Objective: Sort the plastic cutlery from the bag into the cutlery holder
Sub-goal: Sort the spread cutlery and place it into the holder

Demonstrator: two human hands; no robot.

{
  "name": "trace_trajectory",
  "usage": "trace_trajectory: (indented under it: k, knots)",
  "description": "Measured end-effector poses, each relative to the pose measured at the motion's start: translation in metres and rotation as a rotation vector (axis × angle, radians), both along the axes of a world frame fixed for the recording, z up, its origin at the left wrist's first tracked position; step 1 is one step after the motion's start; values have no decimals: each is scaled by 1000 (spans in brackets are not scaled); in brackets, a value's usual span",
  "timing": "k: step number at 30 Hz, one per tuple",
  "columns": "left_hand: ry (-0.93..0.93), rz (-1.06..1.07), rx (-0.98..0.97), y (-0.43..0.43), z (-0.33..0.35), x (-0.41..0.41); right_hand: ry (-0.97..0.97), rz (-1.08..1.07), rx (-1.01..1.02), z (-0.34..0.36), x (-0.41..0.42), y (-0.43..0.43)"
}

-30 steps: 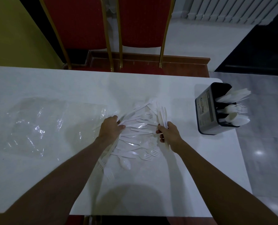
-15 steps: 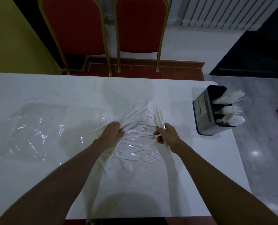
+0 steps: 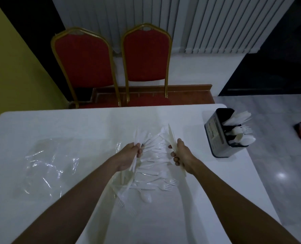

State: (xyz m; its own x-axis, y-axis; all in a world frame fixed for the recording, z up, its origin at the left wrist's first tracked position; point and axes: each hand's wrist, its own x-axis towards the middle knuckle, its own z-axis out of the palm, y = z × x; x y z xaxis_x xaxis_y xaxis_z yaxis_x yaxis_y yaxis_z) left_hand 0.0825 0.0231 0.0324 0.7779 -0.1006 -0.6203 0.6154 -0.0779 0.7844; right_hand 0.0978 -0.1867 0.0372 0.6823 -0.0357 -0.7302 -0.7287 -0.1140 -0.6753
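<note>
white table (image 3: 163,120), red chairs (image 3: 146,55) behind

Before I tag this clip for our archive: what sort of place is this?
Probably a banquet or function room: gold-framed red chairs, a white table, a cutlery holder stocked with plastic cutlery.

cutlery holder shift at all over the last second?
No. The cutlery holder sits by the table's far right corner, against its right edge, as before; only the camera tilted up.
</note>
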Motion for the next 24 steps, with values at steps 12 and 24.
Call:
trace_trajectory:
  k: [12, 24]
  knots:
    - [109, 15, -174, -54, 45, 33, -166, 1, 47, 23, 14, -46]
    - [-298, 140, -97, -172, 97, 108, -543, -23, -117, 107, 76, -139]
